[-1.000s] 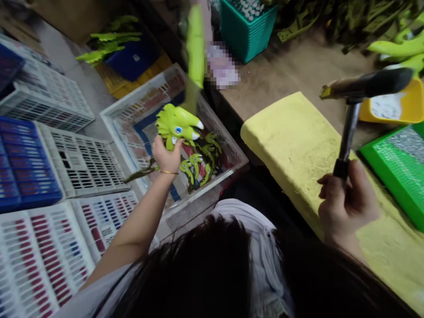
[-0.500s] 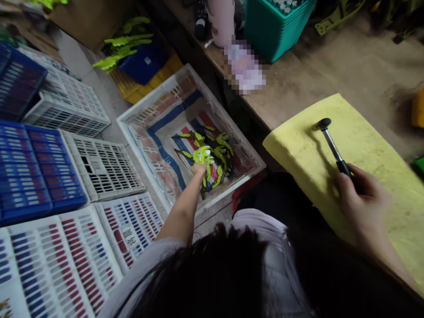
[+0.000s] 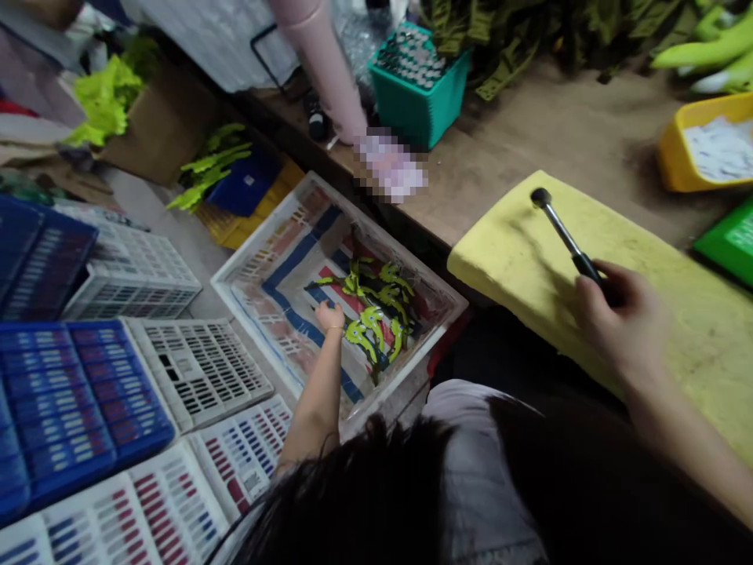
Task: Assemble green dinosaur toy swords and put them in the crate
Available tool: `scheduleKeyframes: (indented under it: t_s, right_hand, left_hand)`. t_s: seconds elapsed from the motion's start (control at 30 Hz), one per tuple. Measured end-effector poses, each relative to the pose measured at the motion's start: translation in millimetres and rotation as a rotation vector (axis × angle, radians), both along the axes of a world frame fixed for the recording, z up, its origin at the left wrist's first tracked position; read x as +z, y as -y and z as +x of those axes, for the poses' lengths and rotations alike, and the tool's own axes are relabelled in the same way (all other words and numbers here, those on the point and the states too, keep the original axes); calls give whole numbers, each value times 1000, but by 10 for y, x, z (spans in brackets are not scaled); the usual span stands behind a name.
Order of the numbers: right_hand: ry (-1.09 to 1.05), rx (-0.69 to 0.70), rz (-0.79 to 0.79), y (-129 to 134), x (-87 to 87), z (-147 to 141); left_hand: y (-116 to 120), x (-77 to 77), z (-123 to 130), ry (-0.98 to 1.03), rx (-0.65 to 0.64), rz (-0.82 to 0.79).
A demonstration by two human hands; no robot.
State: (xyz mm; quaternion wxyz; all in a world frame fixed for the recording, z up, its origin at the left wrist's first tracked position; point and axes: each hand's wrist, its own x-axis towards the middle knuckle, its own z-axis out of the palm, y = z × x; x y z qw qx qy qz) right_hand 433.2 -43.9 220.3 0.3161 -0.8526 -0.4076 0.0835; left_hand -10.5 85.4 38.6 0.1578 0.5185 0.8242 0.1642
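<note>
Dark hair (image 3: 353,502) fills the lower middle of the frame. To its right, the right hand (image 3: 627,314) is closed around the black grip of a hammer (image 3: 565,229), whose head is over the yellow foam pad (image 3: 647,314) (whether it touches is unclear). Left of centre, the left hand (image 3: 329,315), with a thin band at its wrist, reaches down into a large white crate (image 3: 288,369). Its fingers are bent beside the green dinosaur-like toy pieces (image 3: 372,318); whether they grip one cannot be told. These pieces lie loosely grouped in the crate's right part, on a striped liner (image 3: 300,314). White slotted baskets (image 3: 203,369) and blue slotted baskets (image 3: 88,400) stand along the left side.

Farther off, a green tray (image 3: 729,239) and a yellow bin of white bits (image 3: 676,153) sit at the right edge. A teal basket (image 3: 420,106) (filled with small, shiny-topped parts) stands on the brown worktop (image 3: 565,125) at upper centre.
</note>
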Motion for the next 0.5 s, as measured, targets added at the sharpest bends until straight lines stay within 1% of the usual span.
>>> scheduleKeyframes:
  t_s: [0.07, 0.13, 0.17, 0.2, 0.23, 0.27, 0.3, 0.33, 0.37, 0.4, 0.43, 0.47, 0.5]
  right_hand:
    - [69, 117, 41, -185, 22, -77]
    - [140, 317, 89, -279, 24, -129]
    - [168, 375, 133, -260, 24, -140]
    - [189, 410, 184, -186, 27, -137]
    - [202, 411, 240, -54, 33, -114]
    - [207, 384, 293, 132, 41, -66]
    - [209, 329, 335, 368, 51, 9]
    - [218, 244, 361, 647, 60, 113]
    - [240, 126, 373, 964, 71, 242]
    - [279, -31, 377, 1318, 84, 392]
    - [335, -221, 383, 1706, 103, 556]
    - [402, -434, 397, 2126, 126, 722]
    - [470, -660, 406, 2570, 153, 874]
  left_hand:
    - [-39, 135, 261, 1, -64, 108]
    - [-136, 343, 595, 10, -149, 232]
    - [-189, 470, 784, 17, -199, 292]
    - [-233, 608, 987, 25, -248, 347]
    - [-256, 750, 1199, 34, -304, 407]
    - [-251, 890, 1417, 46, -370, 474]
    - [-215, 1022, 1635, 64, -446, 559]
    - [-151, 1139, 1846, 93, -558, 705]
    - [-69, 1236, 2044, 138, -683, 839]
    - [16, 1311, 2230, 205, -795, 933]
    - [90, 1362, 2405, 285, -909, 983]
    - [144, 1391, 2578, 361, -1006, 997]
    - [176, 1401, 2757, 410, -1078, 938]
